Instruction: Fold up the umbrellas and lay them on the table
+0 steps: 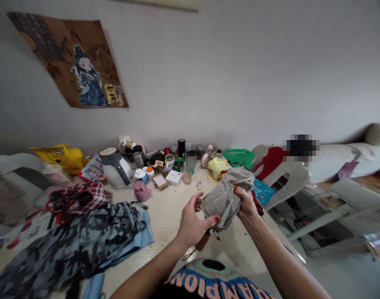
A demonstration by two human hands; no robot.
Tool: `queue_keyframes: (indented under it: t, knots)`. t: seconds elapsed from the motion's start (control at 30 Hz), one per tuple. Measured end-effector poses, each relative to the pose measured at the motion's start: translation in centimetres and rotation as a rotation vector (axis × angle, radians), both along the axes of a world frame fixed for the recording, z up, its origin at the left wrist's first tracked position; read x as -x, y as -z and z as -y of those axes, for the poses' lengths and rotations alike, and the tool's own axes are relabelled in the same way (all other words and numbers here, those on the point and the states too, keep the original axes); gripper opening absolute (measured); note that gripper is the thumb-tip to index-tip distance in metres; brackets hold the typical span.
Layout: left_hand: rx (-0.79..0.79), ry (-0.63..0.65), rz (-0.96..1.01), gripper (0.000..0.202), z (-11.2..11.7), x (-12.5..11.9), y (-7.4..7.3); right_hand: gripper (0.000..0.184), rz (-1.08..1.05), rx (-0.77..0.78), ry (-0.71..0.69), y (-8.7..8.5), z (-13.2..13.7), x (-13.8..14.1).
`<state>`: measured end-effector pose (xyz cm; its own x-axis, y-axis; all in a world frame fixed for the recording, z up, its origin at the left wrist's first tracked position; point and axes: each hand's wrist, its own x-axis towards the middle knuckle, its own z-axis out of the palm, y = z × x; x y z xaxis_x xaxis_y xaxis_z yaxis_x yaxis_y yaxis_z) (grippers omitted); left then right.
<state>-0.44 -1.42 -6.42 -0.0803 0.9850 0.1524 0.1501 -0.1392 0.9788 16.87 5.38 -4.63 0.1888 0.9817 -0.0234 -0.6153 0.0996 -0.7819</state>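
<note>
A crumpled grey cloth (228,195) is held up over the pale table (165,216) between both hands. My right hand (246,203) is closed round its right side. My left hand (193,224) pinches its lower edge with the thumb, the other fingers partly spread. A brown handle-like piece (203,241) hangs below the cloth by my left hand; what it belongs to is unclear.
Camouflage clothing (74,245) and a plaid garment (80,197) cover the table's left. A white kettle (117,171), a pink mug (141,191), cups, jars and small boxes crowd the back. A white plastic chair (289,178) with clothes stands right.
</note>
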Motion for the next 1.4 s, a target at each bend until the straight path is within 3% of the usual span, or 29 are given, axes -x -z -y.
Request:
queue_keyframes:
  t: [0.07,0.1,0.23,0.37,0.47,0.53,0.7,0.8,0.9,1.0,1.1,1.23,1.33,1.4]
  knots:
    - [0.004,0.007,-0.057,0.023,0.0,-0.6,0.1,0.04,0.003,-0.008,0.016,-0.2,0.2,0.3]
    - [0.01,0.017,-0.051,0.015,-0.1,-0.7,0.4,0.044,0.007,-0.013,0.017,-0.3,0.3,0.3]
    - [0.048,0.046,-0.002,0.017,-0.8,-0.2,1.6,0.059,0.032,-0.022,0.008,-0.5,0.6,0.1]
    - [-0.266,-0.116,-0.175,0.016,-0.3,0.3,0.3,0.065,0.04,-0.056,0.013,-0.5,0.8,0.2]
    - [-0.407,-0.008,-0.266,0.015,0.3,-0.3,-1.0,0.065,0.034,-0.052,0.012,-0.5,0.9,0.6]
    - [-0.401,0.018,-0.247,0.007,0.2,-0.6,-1.0,0.063,0.028,-0.053,0.027,-0.6,0.9,0.7]
    - [-0.217,-0.029,-0.008,0.021,-0.7,0.5,0.0,0.051,0.016,-0.086,0.059,-1.0,0.5,0.1]
    - [-0.341,-0.053,-0.111,0.02,-0.3,0.9,-0.2,0.056,0.017,-0.092,0.082,-1.1,0.4,0.0]
    - [-0.472,0.014,-0.283,0.011,0.1,0.3,-0.8,0.063,0.039,-0.093,0.056,-1.0,0.5,0.6]
    - [-0.439,0.056,-0.302,0.008,0.2,-0.3,-1.0,0.064,0.036,-0.066,0.015,-0.8,0.9,1.3]
    - [-0.441,0.076,-0.178,0.02,0.3,-0.1,-1.0,0.063,0.007,-0.026,0.025,-0.6,0.9,1.2]
    - [-0.439,0.067,-0.064,0.021,0.7,0.5,-1.0,0.06,0.002,-0.046,0.077,-0.7,0.5,0.4]
    - [-0.456,0.059,-0.152,0.014,0.8,0.3,-1.0,0.058,0.024,-0.062,0.084,-0.7,0.3,0.5]
    - [-0.415,0.043,-0.223,0.019,0.6,-0.1,-1.0,0.058,0.037,-0.056,0.06,-0.7,0.4,0.8]
